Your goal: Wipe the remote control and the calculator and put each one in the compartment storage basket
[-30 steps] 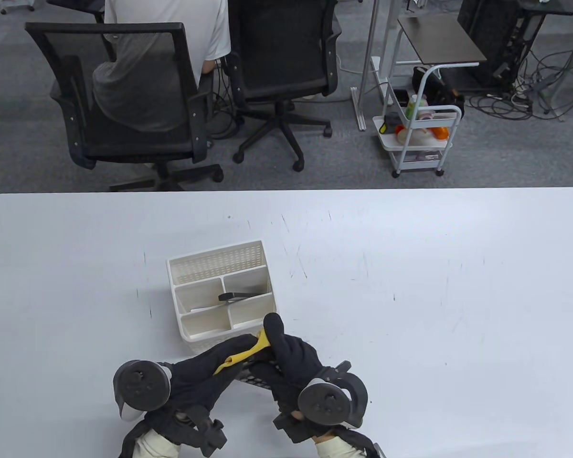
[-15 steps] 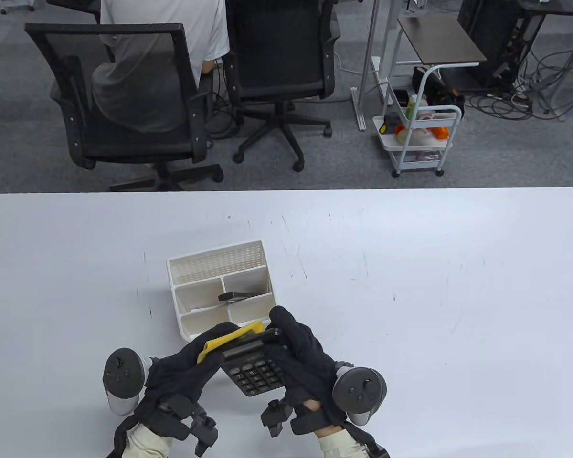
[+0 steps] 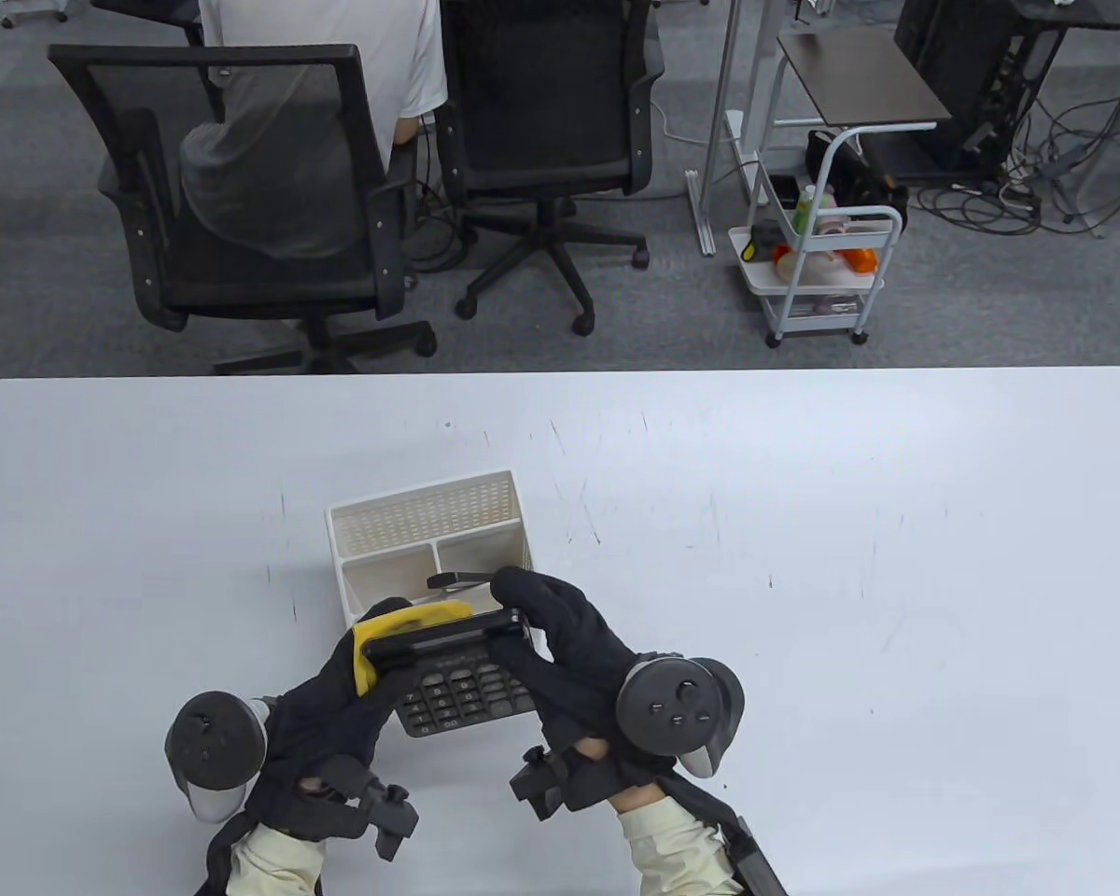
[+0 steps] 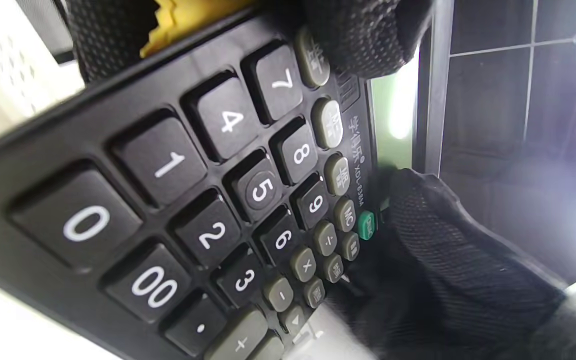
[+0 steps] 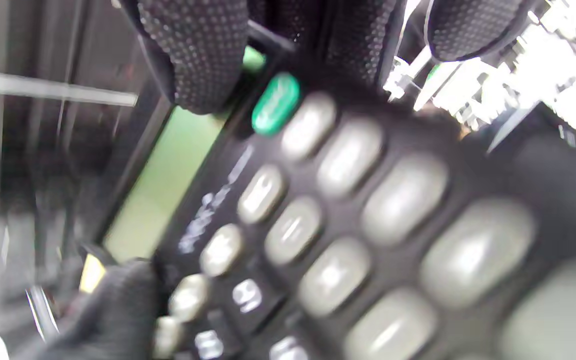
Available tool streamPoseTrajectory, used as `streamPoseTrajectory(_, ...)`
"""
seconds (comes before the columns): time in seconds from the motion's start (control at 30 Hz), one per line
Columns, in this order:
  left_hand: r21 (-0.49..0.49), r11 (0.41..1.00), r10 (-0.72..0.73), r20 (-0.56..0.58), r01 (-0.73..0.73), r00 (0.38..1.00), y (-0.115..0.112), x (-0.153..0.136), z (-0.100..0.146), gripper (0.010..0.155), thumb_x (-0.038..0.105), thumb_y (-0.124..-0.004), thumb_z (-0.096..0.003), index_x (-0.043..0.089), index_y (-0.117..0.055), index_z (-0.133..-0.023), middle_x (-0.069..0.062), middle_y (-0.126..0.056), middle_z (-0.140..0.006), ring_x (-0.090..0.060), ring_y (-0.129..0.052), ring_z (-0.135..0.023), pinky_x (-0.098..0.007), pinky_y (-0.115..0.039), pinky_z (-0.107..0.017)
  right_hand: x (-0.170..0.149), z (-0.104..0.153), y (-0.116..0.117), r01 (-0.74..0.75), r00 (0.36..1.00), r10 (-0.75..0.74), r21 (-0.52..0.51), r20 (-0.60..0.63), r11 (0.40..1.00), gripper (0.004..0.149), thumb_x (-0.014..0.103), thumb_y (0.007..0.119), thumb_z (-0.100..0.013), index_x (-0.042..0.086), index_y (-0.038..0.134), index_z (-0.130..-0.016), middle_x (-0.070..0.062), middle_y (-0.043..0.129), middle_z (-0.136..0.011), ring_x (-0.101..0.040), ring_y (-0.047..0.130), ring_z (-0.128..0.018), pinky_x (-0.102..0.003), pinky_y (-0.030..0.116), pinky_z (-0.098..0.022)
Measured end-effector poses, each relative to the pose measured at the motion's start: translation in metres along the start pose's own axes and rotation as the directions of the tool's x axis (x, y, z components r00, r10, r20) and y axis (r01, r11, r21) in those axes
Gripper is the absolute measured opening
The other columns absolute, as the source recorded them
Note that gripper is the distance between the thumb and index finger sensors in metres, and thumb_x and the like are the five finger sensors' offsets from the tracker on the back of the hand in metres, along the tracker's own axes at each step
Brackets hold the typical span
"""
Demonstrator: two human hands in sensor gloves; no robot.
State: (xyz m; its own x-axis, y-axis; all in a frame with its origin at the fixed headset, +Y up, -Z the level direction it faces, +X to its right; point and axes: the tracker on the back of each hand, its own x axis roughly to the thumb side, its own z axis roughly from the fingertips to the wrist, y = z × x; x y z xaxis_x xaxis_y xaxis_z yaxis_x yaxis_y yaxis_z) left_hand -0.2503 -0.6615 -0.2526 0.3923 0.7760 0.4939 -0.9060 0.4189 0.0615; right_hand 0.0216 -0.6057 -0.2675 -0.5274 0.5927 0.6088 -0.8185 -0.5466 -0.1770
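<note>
On the white desk (image 3: 803, 560) a black calculator (image 3: 457, 677) is held up, keys facing the camera, between two gloved hands. The left hand (image 3: 336, 695) grips its nine o'clock end with a yellow cloth (image 3: 401, 621) pressed along the top edge. The right hand (image 3: 560, 644) grips its three o'clock end. Just beyond, at twelve o'clock, stands a white basket (image 3: 425, 523) with compartments; a dark remote control (image 3: 453, 581) lies in one.

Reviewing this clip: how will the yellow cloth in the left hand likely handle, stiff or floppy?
Probably floppy: the yellow cloth bends around the calculator's edge under the left hand. Likely light, since fingers alone pin it. It looks unlikely to slip much.
</note>
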Motion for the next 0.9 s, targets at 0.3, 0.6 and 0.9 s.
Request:
streamPoseTrajectory(0.3, 0.090, 0.991, -0.097, 0.010, 0.096, 0.995, 0.019, 0.001, 0.002, 0.061, 0.037, -0.079, -0.0496, 0.020, -0.063, -0.106, -0.009, -0.091, -0.094, -0.029, -0.105, -0.071, -0.045, -0.092, -0.049, 0.063, -0.042, 0.016, -0.605, 0.776, 0.564, 0.078, 0.282, 0.793, 0.047, 0.025, 0.089, -0.044, 0.015, 0.088, -0.089, -0.011, 0.093, -0.085, -0.031, 0.096, -0.065, -0.057, 0.073, -0.056)
streamPoseTrajectory(0.6, 0.258, 0.923, -0.244, -0.186, 0.287, 0.952, 0.056, -0.028, 0.012, 0.045, 0.031, -0.073, -0.0535, 0.022, -0.076, -0.098, -0.010, -0.092, -0.093, -0.031, -0.103, -0.074, -0.047, -0.089, -0.051, 0.064, -0.078, 0.017, -0.602, 0.759, 0.618, -0.139, 0.207, 0.786, 0.046, 0.025, 0.091, -0.043, 0.015, 0.088, -0.087, -0.010, 0.092, -0.085, -0.030, 0.098, -0.063, -0.055, 0.077, -0.054)
streamPoseTrajectory(0.9, 0.260, 0.923, -0.220, -0.248, 0.283, 0.944, 0.064, -0.033, 0.014, 0.040, 0.037, -0.077, -0.0510, 0.037, -0.084, -0.090, -0.003, -0.078, -0.096, -0.029, -0.088, -0.082, -0.045, -0.083, -0.054, 0.024, -0.115, 0.065, -0.708, 0.690, 0.714, -0.092, 0.117, 0.700, 0.045, 0.025, 0.094, -0.042, 0.016, 0.087, -0.085, -0.010, 0.091, -0.086, -0.031, 0.099, -0.065, -0.055, 0.079, -0.052)
